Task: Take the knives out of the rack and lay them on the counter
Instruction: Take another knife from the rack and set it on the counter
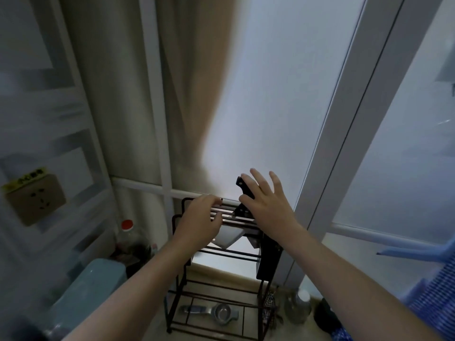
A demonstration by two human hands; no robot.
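A dark metal wire rack (178,244) stands on the counter against the frosted window. A knife with a black handle (242,188) sticks up from the rack's top rails, and a wide pale cleaver blade (229,238) hangs below them. My left hand (199,222) lies on the top rails with its fingers curled over them. My right hand (267,203) is at the black handle with fingers spread; the handle passes between thumb and index finger, and the fingers are not closed round it. A black block (269,257) hangs on the rack's right side.
A red-capped bottle (126,232) and a teal container (86,286) stand left of the rack. A metal squeezer (216,312) lies under it. A glass jar (299,306) stands at the right. A wall socket (34,198) is on the left wall.
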